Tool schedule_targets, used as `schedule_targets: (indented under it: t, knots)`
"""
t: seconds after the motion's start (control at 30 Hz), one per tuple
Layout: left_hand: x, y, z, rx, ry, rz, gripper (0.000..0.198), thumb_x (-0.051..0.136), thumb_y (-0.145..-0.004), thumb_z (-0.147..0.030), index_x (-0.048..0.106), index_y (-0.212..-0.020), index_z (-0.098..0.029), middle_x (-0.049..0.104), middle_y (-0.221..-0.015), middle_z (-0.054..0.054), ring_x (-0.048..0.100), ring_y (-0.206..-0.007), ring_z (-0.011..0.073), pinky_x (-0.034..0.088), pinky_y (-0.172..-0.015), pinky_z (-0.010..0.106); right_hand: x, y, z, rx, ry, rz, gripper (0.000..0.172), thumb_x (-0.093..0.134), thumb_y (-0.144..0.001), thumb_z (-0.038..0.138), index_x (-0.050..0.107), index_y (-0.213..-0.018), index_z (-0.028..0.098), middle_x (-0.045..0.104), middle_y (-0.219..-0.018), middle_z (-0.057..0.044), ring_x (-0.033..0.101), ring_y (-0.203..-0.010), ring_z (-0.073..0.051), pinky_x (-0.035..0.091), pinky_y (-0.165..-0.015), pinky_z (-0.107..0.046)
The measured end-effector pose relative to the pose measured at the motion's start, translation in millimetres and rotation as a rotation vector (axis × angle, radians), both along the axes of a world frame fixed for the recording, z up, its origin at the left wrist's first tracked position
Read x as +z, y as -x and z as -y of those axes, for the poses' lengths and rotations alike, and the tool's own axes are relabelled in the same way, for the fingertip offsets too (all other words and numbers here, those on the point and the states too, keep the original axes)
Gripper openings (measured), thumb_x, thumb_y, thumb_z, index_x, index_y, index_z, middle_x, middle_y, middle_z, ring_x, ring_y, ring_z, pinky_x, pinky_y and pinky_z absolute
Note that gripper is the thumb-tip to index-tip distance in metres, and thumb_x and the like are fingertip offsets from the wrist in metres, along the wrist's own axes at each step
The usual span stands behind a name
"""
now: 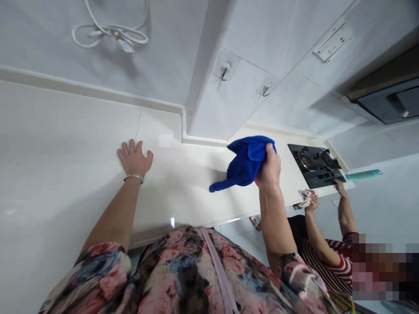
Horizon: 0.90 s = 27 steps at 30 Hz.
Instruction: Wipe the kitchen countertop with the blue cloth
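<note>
My right hand [271, 168] grips a bunched blue cloth [246, 161], thumb on top, above the pale countertop [193, 196]. One corner of the cloth hangs out to the left, near the counter surface. On the left, my left hand [133, 158] lies flat on the countertop with its fingers spread and nothing in it. A silver bracelet [134, 177] circles that wrist. The fingers of my right hand behind the cloth are hidden.
At the right, a person in a striped top [330, 261] holds a patterned cloth [305, 198] by the black gas hob [314, 165]. A white cable [111, 32] hangs on the wall. Wall hooks [225, 69] and a socket [332, 42] are above; a range hood [389, 96] juts out.
</note>
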State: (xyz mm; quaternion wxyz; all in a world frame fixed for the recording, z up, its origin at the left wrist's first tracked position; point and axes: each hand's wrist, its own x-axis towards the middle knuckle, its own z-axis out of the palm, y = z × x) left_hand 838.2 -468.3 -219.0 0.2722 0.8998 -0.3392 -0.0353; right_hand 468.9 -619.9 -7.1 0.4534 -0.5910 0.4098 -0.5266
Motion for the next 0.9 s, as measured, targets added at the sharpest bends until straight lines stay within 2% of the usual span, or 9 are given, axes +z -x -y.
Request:
schedule_targets:
  t: [0.1, 0.17, 0.27, 0.37, 0.5, 0.57, 0.73, 0.8, 0.9]
  knots:
    - [-0.3, -0.6, -0.2, -0.005, 0.008, -0.018, 0.069, 0.040, -0.099, -0.047, 0.048, -0.159, -0.015, 0.030, -0.176, 0.016, 0.012, -0.165, 0.0387, 0.007, -0.133, 0.063, 21.4, 3.9, 11.7, 0.077, 0.149, -0.030, 0.066, 0.037, -0.105, 0.070, 0.073, -0.112, 0.015, 0.071, -0.105, -0.009, 0.071, -0.109, -0.025, 0.062, -0.089, -0.042]
    - [-2.0, -1.6, -0.1, -0.005, 0.024, -0.022, 0.070, 0.041, -0.098, -0.048, 0.048, -0.160, -0.016, 0.030, -0.176, 0.016, 0.013, -0.165, 0.0395, 0.008, -0.133, 0.064, 16.4, 14.3, 32.3, -0.018, 0.244, -0.071, 0.070, 0.034, -0.105, 0.073, 0.074, -0.113, 0.016, 0.072, -0.106, -0.009, 0.070, -0.112, -0.026, 0.060, -0.092, -0.043]
    - [-5.1, -3.1, 0.6, 0.002, 0.061, -0.032, 0.068, 0.045, -0.097, -0.046, 0.050, -0.158, -0.018, 0.032, -0.176, 0.015, 0.014, -0.165, 0.0399, 0.008, -0.134, 0.063, -19.9, 34.1, 65.7, -0.220, 0.196, -0.316, 0.071, 0.044, -0.099, 0.079, 0.074, -0.106, 0.015, 0.073, -0.098, -0.008, 0.069, -0.103, -0.028, 0.058, -0.091, -0.043]
    - [-6.2, -3.0, 1.0, 0.006, 0.107, -0.051, 0.067, 0.047, -0.096, -0.045, 0.050, -0.158, -0.019, 0.032, -0.176, 0.015, 0.013, -0.165, 0.0407, 0.005, -0.133, 0.065, -69.5, 52.9, 77.9, -0.239, -0.056, -0.714, 0.068, 0.050, -0.096, 0.074, 0.073, -0.109, 0.011, 0.075, -0.098, -0.014, 0.069, -0.101, -0.033, 0.057, -0.092, -0.046]
    - [-6.7, -1.8, 0.8, 0.002, 0.138, -0.041, 0.066, 0.050, -0.095, -0.044, 0.052, -0.156, -0.020, 0.032, -0.175, 0.015, 0.014, -0.165, 0.0416, 0.005, -0.132, 0.068, -121.7, 73.3, 57.1, -0.198, -0.090, -0.887, 0.070, 0.069, -0.088, 0.054, 0.061, -0.138, 0.006, 0.068, -0.130, -0.028, 0.069, -0.115, -0.039, 0.054, -0.101, -0.054]
    - [-7.9, -1.6, 0.7, 0.001, 0.151, -0.034, 0.065, 0.051, -0.095, -0.043, 0.052, -0.156, -0.019, 0.033, -0.175, 0.015, 0.015, -0.165, 0.0419, 0.005, -0.132, 0.069, -141.9, 77.4, 38.1, -0.108, -0.008, -0.928, 0.062, 0.062, -0.093, 0.047, 0.060, -0.141, 0.010, 0.067, -0.133, -0.025, 0.071, -0.109, -0.034, 0.056, -0.100, -0.050]
    - [-9.8, -2.9, 0.8, -0.002, 0.165, -0.028, 0.063, 0.051, -0.096, -0.042, 0.054, -0.154, -0.018, 0.035, -0.174, 0.016, 0.015, -0.165, 0.0417, 0.007, -0.132, 0.068, -189.6, 57.5, -13.5, 0.400, 0.119, -0.930, 0.025, 0.057, -0.097, 0.036, 0.075, -0.105, 0.021, 0.075, -0.104, -0.010, 0.071, -0.083, -0.021, 0.060, -0.084, -0.035]
    - [-9.0, -2.9, 0.6, -0.010, 0.173, -0.042, 0.063, 0.051, -0.096, -0.041, 0.054, -0.154, -0.018, 0.034, -0.174, 0.017, 0.014, -0.165, 0.0425, 0.006, -0.132, 0.069, -201.6, 46.1, -24.1, 0.364, 0.188, -0.922, 0.023, 0.058, -0.097, 0.031, 0.076, -0.105, 0.021, 0.073, -0.110, -0.012, 0.070, -0.089, -0.022, 0.060, -0.088, -0.035]
    - [-7.3, -1.5, 0.2, -0.020, 0.180, -0.053, 0.064, 0.052, -0.095, -0.041, 0.053, -0.155, -0.018, 0.033, -0.175, 0.017, 0.014, -0.165, 0.0436, 0.005, -0.131, 0.072, -206.3, 38.5, -21.5, 0.162, 0.212, -0.947, 0.036, 0.055, -0.097, 0.029, 0.071, -0.128, 0.017, 0.066, -0.130, -0.017, 0.069, -0.101, -0.026, 0.060, -0.092, -0.039]
